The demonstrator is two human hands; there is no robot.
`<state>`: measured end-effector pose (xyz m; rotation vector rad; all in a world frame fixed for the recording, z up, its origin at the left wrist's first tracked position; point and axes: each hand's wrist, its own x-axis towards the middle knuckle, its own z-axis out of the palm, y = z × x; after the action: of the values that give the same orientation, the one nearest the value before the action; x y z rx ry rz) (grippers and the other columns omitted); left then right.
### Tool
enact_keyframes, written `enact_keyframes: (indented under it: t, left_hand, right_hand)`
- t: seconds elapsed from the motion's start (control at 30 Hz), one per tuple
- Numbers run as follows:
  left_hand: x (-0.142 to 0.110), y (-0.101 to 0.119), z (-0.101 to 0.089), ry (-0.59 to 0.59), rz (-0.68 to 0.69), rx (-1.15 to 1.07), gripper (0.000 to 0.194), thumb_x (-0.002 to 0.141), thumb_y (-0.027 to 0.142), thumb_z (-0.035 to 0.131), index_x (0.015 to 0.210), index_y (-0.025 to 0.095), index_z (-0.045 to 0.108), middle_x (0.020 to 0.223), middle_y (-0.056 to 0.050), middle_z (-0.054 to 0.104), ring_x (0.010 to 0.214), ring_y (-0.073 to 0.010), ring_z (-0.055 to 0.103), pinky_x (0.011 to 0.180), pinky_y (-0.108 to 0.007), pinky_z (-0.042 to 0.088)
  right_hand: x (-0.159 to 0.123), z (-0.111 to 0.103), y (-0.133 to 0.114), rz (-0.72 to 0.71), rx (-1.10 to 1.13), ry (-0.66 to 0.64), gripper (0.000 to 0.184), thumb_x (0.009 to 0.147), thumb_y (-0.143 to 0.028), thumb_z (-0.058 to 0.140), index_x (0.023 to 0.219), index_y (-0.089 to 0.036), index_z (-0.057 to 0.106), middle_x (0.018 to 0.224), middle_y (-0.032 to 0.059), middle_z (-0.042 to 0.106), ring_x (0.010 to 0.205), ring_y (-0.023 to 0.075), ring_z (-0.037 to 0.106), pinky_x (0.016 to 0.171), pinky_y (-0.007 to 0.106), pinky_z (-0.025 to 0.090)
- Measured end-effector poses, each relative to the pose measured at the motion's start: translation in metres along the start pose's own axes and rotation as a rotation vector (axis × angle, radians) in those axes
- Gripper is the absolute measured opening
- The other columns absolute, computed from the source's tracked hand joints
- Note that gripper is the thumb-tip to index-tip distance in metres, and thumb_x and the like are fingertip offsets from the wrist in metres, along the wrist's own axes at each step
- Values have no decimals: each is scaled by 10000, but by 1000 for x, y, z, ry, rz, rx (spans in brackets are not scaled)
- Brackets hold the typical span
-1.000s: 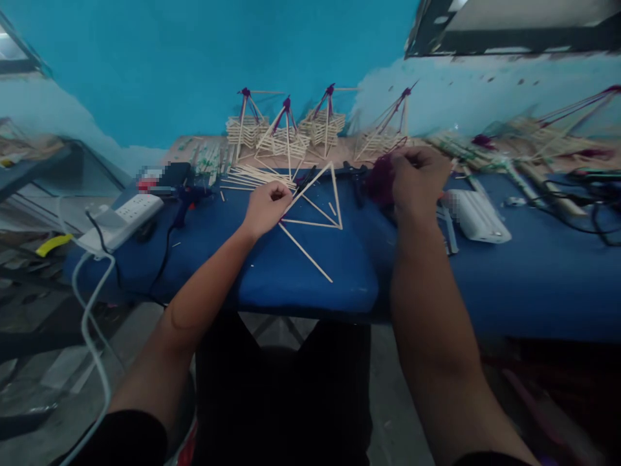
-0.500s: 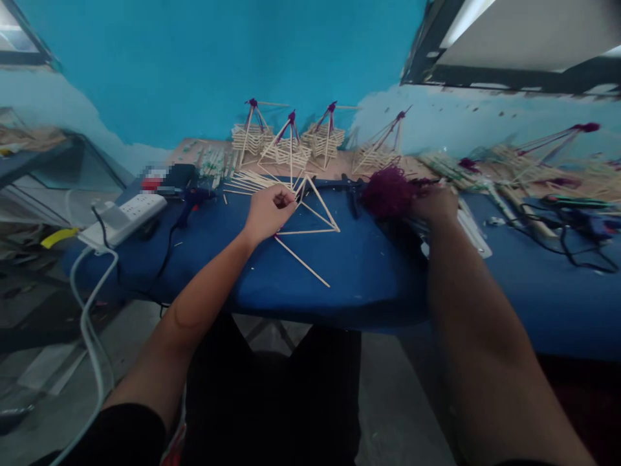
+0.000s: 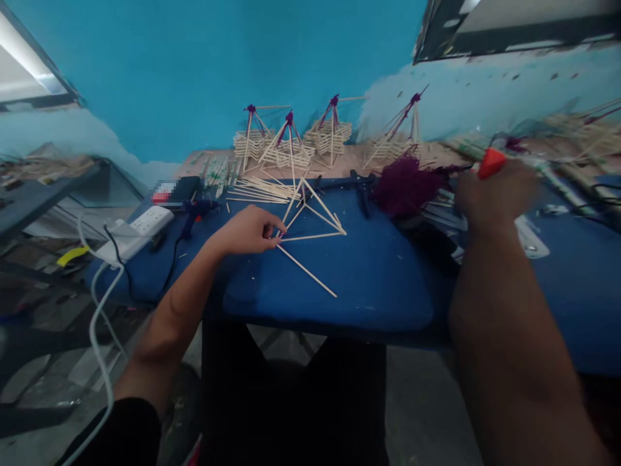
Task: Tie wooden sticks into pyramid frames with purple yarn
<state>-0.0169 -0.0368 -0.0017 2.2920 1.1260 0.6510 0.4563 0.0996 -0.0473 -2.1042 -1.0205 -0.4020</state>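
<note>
My left hand (image 3: 250,232) is closed in a pinch at the left corner of a stick frame (image 3: 315,236), where a bit of purple yarn shows at the fingertips. The frame is made of thin pale wooden sticks joined in triangles, with one loose-ended stick pointing toward the table's front edge. My right hand (image 3: 499,194), blurred, is raised over the right side of the table. It grips an orange-red object (image 3: 491,162) whose kind I cannot make out. A tangled ball of purple yarn (image 3: 405,188) lies between the two hands.
Finished stick structures with purple tops (image 3: 290,152) stand along the wall. Loose sticks (image 3: 264,189) lie in front of them. At left are a blue glue gun (image 3: 194,213) and a white power strip (image 3: 140,233). Black pliers (image 3: 362,191) lie near the yarn.
My right hand has moved right, past the yarn ball, and now has the orange-red object in it. My left hand has shifted down along the frame to its purple-tied corner.
</note>
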Motion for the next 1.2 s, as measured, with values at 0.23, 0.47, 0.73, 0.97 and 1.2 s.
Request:
enact_keyframes:
  t: [0.23,0.47,0.73,0.97,1.2]
  left_hand:
    - [-9,-8,2,-19,-128,383,120,777,278,796,824,272,907,652,-22,753,611,-184,623,615,-318,355]
    - [-10,-8,19,5,-181,426,142,853,391,862,920,277,913,698,-19,761,700,-211,669,662,-328,361]
    - [-20,-11,33,-9,6,456,400,1010,289,644,1340,281,869,1137,-61,825,854,-186,750,754,-306,521]
    - [-28,-33,43,99,179,401,300,1096,326,632,1180,221,900,1208,-116,832,1037,-229,822,912,-346,635]
    - [-29,-28,46,164,226,450,173,1009,194,628,981,186,798,1118,-94,836,962,-211,816,840,-316,632]
  right_hand:
    - [-20,-27,-43,-50,129,99,486,844,82,553,1202,-42,858,1095,245,802,1006,290,723,828,459,369]
    - [-47,-39,-46,-282,357,-48,528,774,55,554,1186,-93,850,1039,176,784,963,242,684,875,398,447]
    - [-56,-38,-47,-391,456,-129,161,636,-168,585,774,-230,529,748,14,503,731,187,430,738,354,313]
    - [-80,-59,-57,-518,575,-218,188,645,-235,580,784,-253,455,759,28,499,744,199,435,763,371,309]
    - [-88,-64,-62,-577,570,-264,196,638,-258,576,770,-260,431,745,26,461,738,197,424,763,381,330]
